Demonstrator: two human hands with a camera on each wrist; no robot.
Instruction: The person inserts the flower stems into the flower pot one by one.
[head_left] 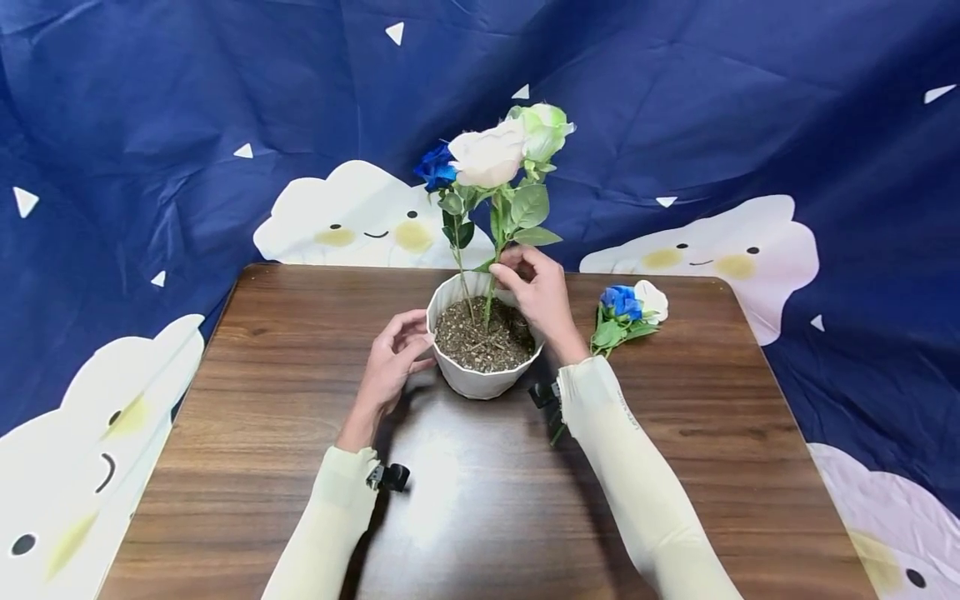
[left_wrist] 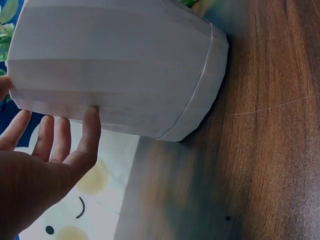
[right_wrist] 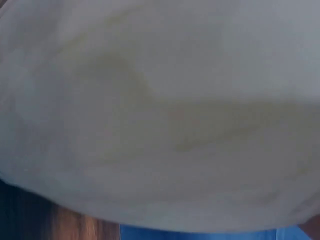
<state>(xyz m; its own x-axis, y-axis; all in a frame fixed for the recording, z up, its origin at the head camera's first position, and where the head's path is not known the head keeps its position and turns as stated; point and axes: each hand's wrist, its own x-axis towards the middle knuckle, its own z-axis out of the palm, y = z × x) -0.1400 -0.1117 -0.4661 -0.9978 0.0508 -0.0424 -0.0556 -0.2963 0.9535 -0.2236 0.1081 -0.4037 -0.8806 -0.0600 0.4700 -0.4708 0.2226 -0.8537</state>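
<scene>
A white faceted flowerpot (head_left: 483,383) full of dark soil (head_left: 487,346) stands on the table. Roses rise from it: a blue rose (head_left: 437,167), a white rose (head_left: 489,156) and a pale green-white rose (head_left: 545,131). My right hand (head_left: 542,293) pinches a green stem above the pot's right rim; which bloom that stem bears is unclear. With its fingertips my left hand (head_left: 392,354) touches the pot's left side. In the left wrist view, the fingers (left_wrist: 90,130) are spread against the pot wall (left_wrist: 110,70). A blurred pale surface fills most of the right wrist view.
To the right of the pot lie a blue rose (head_left: 621,302) and a white rose (head_left: 651,302) on the wooden table (head_left: 285,392). Behind the table hangs a dark blue cloth (head_left: 300,92) printed with smiling clouds. Small black cameras sit at both wrists.
</scene>
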